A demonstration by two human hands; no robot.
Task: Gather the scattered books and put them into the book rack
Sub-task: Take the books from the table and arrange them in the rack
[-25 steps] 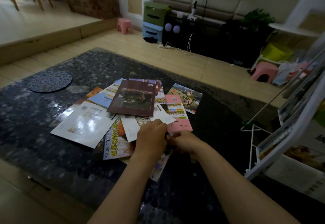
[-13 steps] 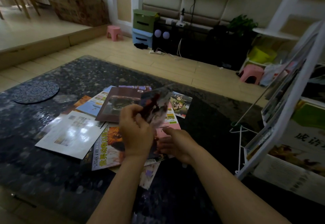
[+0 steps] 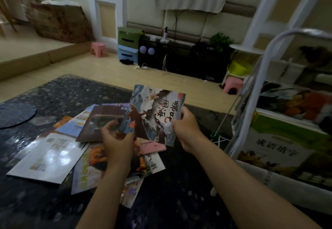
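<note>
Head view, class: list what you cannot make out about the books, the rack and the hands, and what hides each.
- Pile of books, head view: lower covers hidden by books on top, the left hand and the picture book held above.
- Book rack, head view: cut off by the right edge; its covers are blurred.
- Right hand, head view: fingertips hidden behind the picture book.

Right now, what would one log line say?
book: held up | left hand: grips it | right hand: grips it | other books: on table
</note>
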